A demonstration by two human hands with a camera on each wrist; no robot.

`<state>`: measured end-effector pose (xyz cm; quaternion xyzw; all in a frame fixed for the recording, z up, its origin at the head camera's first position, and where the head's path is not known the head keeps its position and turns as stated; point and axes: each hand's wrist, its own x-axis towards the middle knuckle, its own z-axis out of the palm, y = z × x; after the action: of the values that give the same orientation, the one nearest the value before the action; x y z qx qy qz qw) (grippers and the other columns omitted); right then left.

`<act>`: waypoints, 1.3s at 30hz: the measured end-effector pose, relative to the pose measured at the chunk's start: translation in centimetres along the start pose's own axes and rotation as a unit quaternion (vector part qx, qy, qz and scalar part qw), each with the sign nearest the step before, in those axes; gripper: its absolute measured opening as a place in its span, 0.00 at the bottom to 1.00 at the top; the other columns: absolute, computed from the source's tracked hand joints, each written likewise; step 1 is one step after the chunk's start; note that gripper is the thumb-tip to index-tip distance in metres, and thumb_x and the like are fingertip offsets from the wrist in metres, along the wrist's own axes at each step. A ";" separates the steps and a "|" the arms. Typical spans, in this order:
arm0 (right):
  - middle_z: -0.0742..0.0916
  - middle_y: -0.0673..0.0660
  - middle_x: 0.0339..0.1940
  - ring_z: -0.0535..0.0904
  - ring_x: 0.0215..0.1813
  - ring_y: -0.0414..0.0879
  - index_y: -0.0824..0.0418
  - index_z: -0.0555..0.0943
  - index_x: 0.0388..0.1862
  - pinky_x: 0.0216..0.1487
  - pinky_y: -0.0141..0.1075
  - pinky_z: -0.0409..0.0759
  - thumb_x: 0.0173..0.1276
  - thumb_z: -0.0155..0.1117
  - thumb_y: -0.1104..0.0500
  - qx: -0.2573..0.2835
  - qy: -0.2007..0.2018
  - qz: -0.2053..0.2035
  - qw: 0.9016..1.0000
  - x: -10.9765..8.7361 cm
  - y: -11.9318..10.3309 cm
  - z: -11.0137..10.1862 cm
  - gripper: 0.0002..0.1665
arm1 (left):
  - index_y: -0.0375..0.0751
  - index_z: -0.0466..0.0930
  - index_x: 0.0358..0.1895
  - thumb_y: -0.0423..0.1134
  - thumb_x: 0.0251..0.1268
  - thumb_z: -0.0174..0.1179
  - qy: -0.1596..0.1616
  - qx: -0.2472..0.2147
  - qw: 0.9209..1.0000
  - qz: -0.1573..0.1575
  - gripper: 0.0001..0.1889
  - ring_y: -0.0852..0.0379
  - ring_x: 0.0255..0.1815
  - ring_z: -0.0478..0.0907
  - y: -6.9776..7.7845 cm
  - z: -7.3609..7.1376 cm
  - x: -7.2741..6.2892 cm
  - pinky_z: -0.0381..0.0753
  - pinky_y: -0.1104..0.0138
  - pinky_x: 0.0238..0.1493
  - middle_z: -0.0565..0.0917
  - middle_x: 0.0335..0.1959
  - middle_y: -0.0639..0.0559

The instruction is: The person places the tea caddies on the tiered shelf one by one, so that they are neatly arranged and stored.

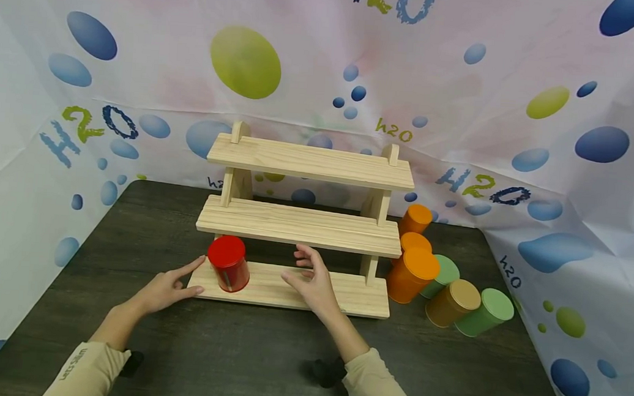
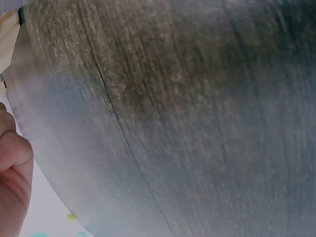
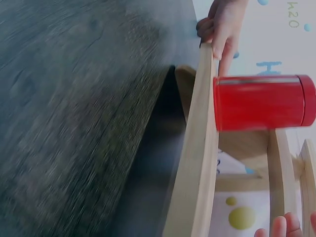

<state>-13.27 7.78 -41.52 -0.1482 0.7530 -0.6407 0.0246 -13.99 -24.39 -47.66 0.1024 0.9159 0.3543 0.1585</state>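
Observation:
A red canister (image 1: 228, 264) with a red lid stands upright on the left part of the bottom board (image 1: 272, 288) of a three-tier wooden display stand (image 1: 299, 222). At that board's left end, my left hand (image 1: 163, 289) grips the edge, index finger towards the back corner and thumb at the front. In the right wrist view the same left hand (image 3: 228, 27) is at the board's end, beyond the red canister (image 3: 259, 102). My right hand (image 1: 316, 284) hovers over the board, right of the canister, fingers apart and holding nothing. Only part of the left hand (image 2: 15, 168) enters the left wrist view.
Right of the stand are several orange canisters (image 1: 413, 272), two light green ones (image 1: 485, 313) and a brownish-gold one (image 1: 453, 302). All of this rests on a dark wood-grain table (image 1: 217, 357). A white patterned sheet (image 1: 315, 69) hangs behind and along the sides.

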 end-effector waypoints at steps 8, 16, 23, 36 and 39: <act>0.71 0.66 0.55 0.66 0.53 0.60 0.69 0.62 0.62 0.54 0.54 0.65 0.60 0.62 0.65 -0.005 0.035 -0.002 0.999 -0.3 3.6 -1.8 0.33 | 0.42 0.49 0.71 0.51 0.59 0.59 0.000 -0.001 1.000 0.001 0.41 0.62 0.11 0.51 0.0 0.0 0.0 0.56 0.71 0.17 0.57 0.10 0.57; 0.71 0.66 0.55 0.67 0.54 0.60 0.68 0.62 0.63 0.53 0.47 0.67 0.61 0.61 0.66 -0.003 0.069 0.018 0.997 -1.2 4.2 -3.8 0.32 | 0.44 0.48 0.72 0.51 0.60 0.58 -0.004 -0.003 1.000 -0.003 0.41 0.62 0.12 0.52 -0.1 0.0 0.1 0.57 0.70 0.17 0.58 0.10 0.57; 0.70 0.71 0.55 0.65 0.54 0.64 0.72 0.60 0.63 0.54 0.51 0.65 0.60 0.59 0.71 0.016 0.098 0.029 0.995 -1.9 4.0 -5.6 0.32 | 0.44 0.48 0.72 0.52 0.59 0.58 -0.003 -0.001 1.000 -0.005 0.41 0.62 0.12 0.53 -0.2 0.0 0.2 0.57 0.70 0.17 0.58 0.11 0.57; 0.71 0.66 0.55 0.68 0.53 0.56 0.68 0.60 0.64 0.55 0.46 0.66 0.63 0.59 0.67 -0.009 0.184 0.040 0.982 -3.5 5.0 -7.9 0.32 | 0.43 0.48 0.72 0.51 0.60 0.58 -0.003 0.002 1.000 0.000 0.41 0.62 0.12 0.52 -0.2 0.0 0.2 0.57 0.71 0.17 0.58 0.11 0.57; 0.71 0.66 0.54 0.69 0.51 0.52 0.68 0.60 0.64 0.54 0.42 0.67 0.63 0.59 0.67 -0.011 0.206 0.047 0.977 -3.9 5.1 -8.4 0.32 | 0.44 0.48 0.72 0.52 0.59 0.58 -0.003 0.002 1.000 -0.005 0.41 0.62 0.12 0.53 -0.2 0.0 0.2 0.57 0.70 0.17 0.58 0.11 0.57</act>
<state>-12.42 17.51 -45.54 0.0224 0.7550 -0.6474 -0.1022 -14.19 -24.44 -47.86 0.0993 0.9167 0.3512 0.1623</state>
